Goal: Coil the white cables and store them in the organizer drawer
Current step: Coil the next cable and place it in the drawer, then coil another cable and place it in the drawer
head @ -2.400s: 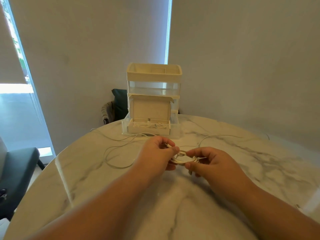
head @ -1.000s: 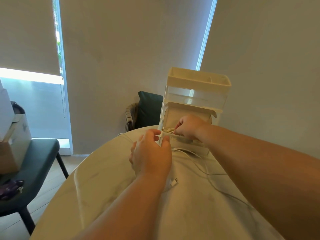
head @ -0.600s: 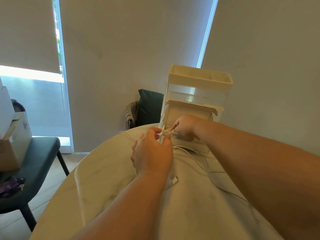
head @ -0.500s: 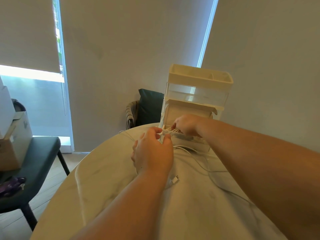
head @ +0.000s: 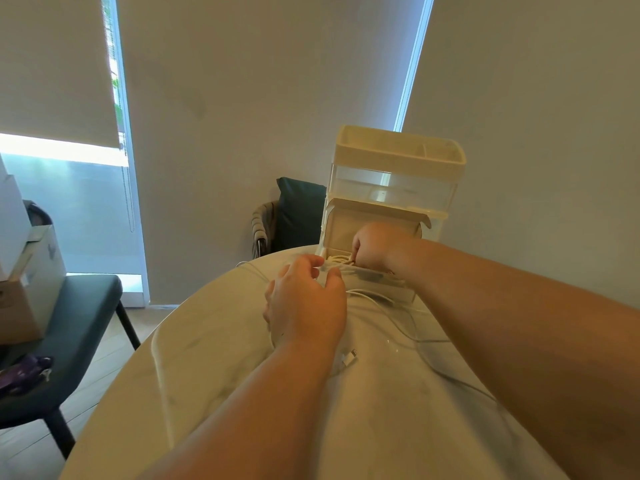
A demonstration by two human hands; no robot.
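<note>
Cream plastic organizer (head: 394, 157), boxy and tiered, stands at the round marble table's (head: 207, 393) far edge. In its open bottom drawer (head: 377, 282) the right grip (head: 370, 249) is clamped on a coiled white cable (head: 337, 260). Left grip (head: 306, 299), fingers apart, hovers just beside the drawer's left corner; loose cable (head: 391, 303) trails nearer.

single head-worn wide-angle view, facing forward and down, close over table (head: 214, 375), toward wall

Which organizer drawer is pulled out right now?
The bottom drawer: it juts toward the person, with the right hand inside it on the white cables. The clear drawer above sits flush, closed.
</note>
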